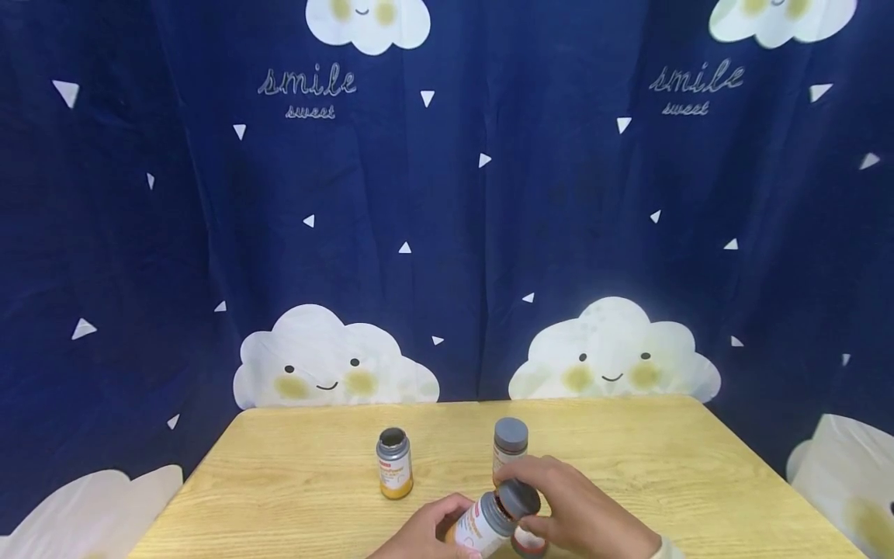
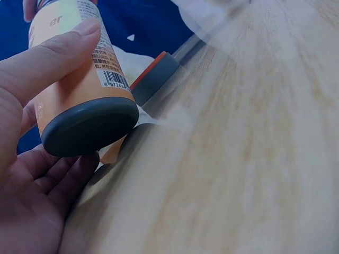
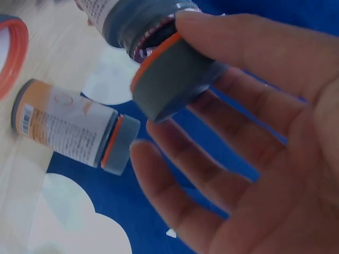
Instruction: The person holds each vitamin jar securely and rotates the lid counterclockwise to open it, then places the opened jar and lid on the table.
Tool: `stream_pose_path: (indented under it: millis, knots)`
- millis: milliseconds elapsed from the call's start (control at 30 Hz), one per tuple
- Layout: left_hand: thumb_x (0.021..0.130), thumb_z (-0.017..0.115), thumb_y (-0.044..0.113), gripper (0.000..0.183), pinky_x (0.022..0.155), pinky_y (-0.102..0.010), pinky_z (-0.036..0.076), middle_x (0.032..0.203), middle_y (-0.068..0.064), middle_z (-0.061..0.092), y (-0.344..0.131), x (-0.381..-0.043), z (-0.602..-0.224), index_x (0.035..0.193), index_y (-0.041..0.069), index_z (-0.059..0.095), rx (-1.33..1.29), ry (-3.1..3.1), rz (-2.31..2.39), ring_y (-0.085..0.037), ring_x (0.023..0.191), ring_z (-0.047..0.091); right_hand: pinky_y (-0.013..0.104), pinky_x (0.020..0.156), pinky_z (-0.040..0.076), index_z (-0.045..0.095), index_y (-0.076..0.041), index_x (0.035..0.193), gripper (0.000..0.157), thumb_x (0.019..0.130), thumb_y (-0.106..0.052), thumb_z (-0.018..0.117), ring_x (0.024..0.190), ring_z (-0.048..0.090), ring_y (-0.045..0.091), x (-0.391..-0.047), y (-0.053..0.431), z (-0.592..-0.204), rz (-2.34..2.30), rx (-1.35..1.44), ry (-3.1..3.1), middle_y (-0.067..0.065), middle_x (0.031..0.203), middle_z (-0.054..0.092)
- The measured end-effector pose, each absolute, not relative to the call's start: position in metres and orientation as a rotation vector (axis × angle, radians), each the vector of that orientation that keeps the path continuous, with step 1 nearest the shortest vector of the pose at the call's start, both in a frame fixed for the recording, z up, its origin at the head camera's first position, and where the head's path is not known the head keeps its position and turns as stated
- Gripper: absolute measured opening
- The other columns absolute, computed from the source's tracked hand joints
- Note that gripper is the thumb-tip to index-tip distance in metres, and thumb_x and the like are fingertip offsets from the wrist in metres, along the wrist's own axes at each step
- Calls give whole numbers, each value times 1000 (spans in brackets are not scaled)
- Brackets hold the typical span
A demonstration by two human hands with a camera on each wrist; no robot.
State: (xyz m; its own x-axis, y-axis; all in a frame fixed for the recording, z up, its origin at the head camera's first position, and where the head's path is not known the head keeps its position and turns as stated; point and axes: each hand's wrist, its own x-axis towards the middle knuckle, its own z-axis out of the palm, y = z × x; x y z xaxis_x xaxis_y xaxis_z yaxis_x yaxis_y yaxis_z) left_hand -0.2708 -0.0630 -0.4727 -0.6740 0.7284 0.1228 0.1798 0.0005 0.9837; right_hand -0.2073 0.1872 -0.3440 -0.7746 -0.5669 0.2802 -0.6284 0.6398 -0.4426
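Note:
My left hand grips a white-and-orange supplement bottle, tilted with its mouth toward the right. The thumb lies along its label in the left wrist view, above the dark base. My right hand pinches a dark grey screw cap with an orange rim. The cap sits askew at the mouth of the bottle, with a dark gap between them. Torn seal bits ring the neck. Just below the right hand lies a loose cap, its pale inside up.
Behind my right hand stands a capped bottle of the same kind. An uncapped bottle stands upright farther left on the wooden table. A dark blue curtain with clouds hangs behind the table's far edge.

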Motion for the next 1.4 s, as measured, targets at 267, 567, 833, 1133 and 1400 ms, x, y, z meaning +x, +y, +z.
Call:
stream_pose_path:
  millis: [267,567,833,1133,1400]
  knots:
    - [86,73,23,49,90,-29,47,118,-7,63,-62,-272,-471,128,6,55,831,2023,1899,-22,108,59,37,79,54,64,-19,114,47,71,-12,83,90,60,9,-210,194,-339,716,754,-2721,-8,107,65]
    - [83,76,26,55,96,-31,45,122,-6,59,-49,-278,-470,132,12,53,592,2222,2058,-21,113,54,28,72,51,59,-8,117,53,70,-12,84,85,54,13,-212,188,-352,900,781,-2847,-1,102,56]
    - [80,79,21,52,88,-25,49,119,-5,61,-33,-292,-478,126,10,57,631,2348,2121,-18,106,58,20,64,43,59,-2,110,50,65,-8,79,76,46,5,-217,166,-380,939,965,-2843,2,99,43]
    - [78,81,26,54,95,-39,47,118,-3,63,-28,-303,-482,124,12,57,551,2650,2001,-22,111,58,21,68,40,60,-8,115,55,72,-32,84,80,42,5,-226,143,-403,837,1019,-2883,-9,93,48]
    - [78,81,22,52,97,-43,47,118,-6,63,-31,-304,-480,121,9,57,505,2728,1974,-27,113,59,24,66,43,60,-8,107,44,74,-27,83,77,46,4,-241,132,-415,882,1008,-2889,-11,89,51]
